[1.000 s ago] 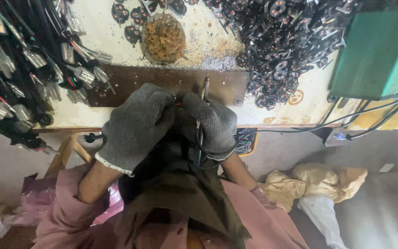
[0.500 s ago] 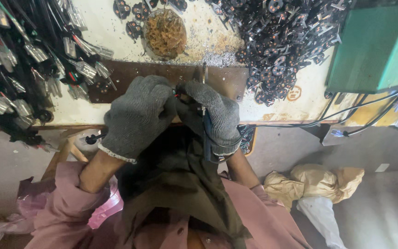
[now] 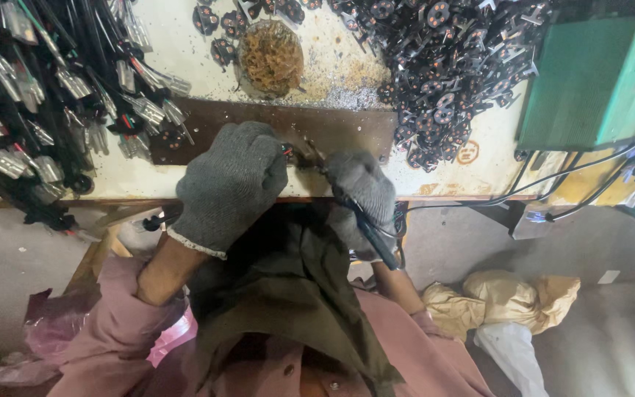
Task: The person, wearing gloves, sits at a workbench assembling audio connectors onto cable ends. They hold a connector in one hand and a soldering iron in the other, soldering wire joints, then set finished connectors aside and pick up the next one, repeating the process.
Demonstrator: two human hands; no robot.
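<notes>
Both my hands wear grey knit gloves and meet at the near edge of a workbench. My left hand [image 3: 228, 184] is closed around a small wired part with red and dark leads showing at its fingertips [image 3: 288, 151]. My right hand [image 3: 361, 192] grips a black pen-like soldering iron [image 3: 367, 234], its tip pointing at the small part. The hands work over a brown metal plate [image 3: 332, 125] fixed to the bench top.
A bundle of black cables with silver connectors [image 3: 45, 95] lies at the left. A heap of small black round parts [image 3: 450, 66] fills the upper right. A round brass-wool tip cleaner [image 3: 270, 57] sits behind the plate. A green box [image 3: 589, 81] stands at the right.
Both hands have shifted slightly toward the bench edge; the iron tip has lowered from upright to pointing at the part in my left hand.
</notes>
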